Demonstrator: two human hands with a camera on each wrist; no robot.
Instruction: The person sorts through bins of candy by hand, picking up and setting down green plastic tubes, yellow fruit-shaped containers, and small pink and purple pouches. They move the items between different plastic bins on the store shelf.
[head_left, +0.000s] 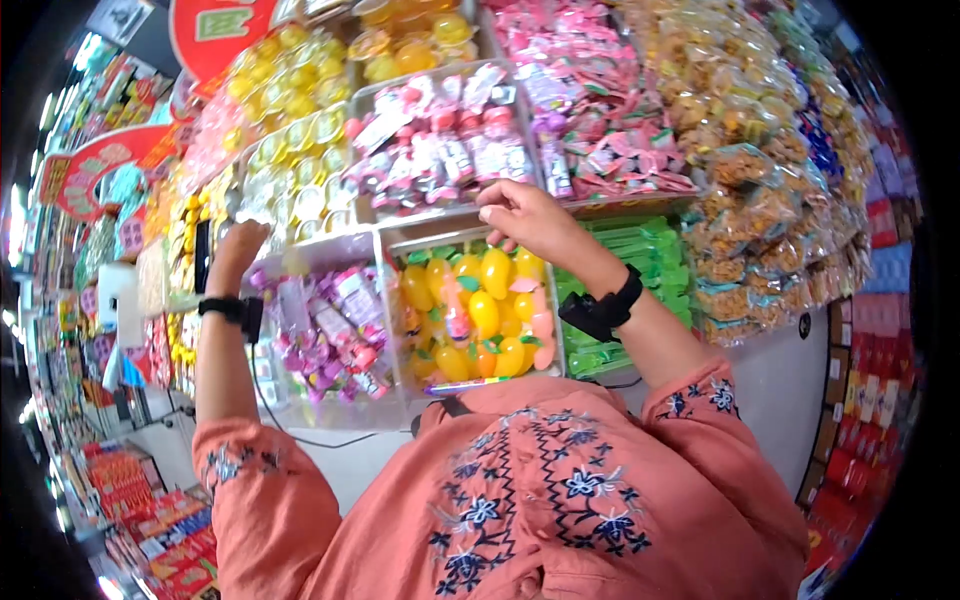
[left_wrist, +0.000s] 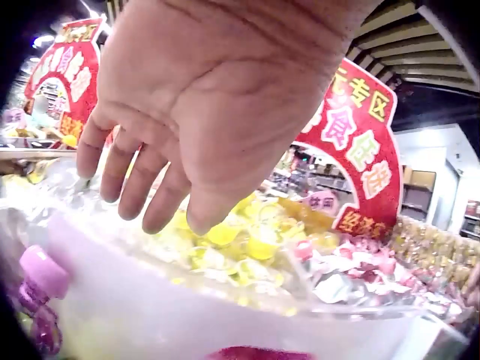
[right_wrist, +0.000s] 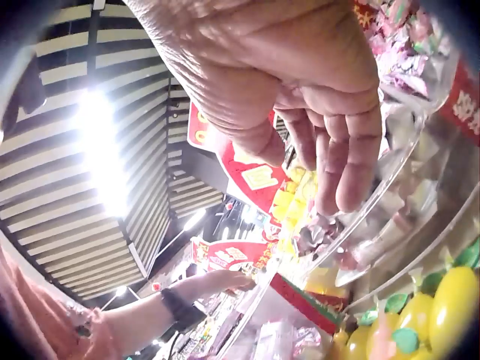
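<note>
My left hand [head_left: 240,248] hangs beside the bin of clear and yellow jelly cups [head_left: 300,190]. In the left wrist view its palm faces the camera, the fingers [left_wrist: 154,184] extend downward with nothing held, and yellow cups [left_wrist: 247,236] show behind it. My right hand [head_left: 530,218] hovers by the front edge of the bin of pink and purple packs [head_left: 440,150], above the yellow mango-shaped candies [head_left: 485,315]. Seen from the right wrist, its fingers [right_wrist: 349,161] bend loosely and grip nothing. Both wrists wear black bands.
Purple-wrapped sweets [head_left: 325,325] fill the front left bin. Green packets [head_left: 640,285] lie in the front right one. Bagged brown snacks [head_left: 745,230] pile up at the right. Red arched signs [head_left: 95,165] stand at the left, and clear dividers separate the bins.
</note>
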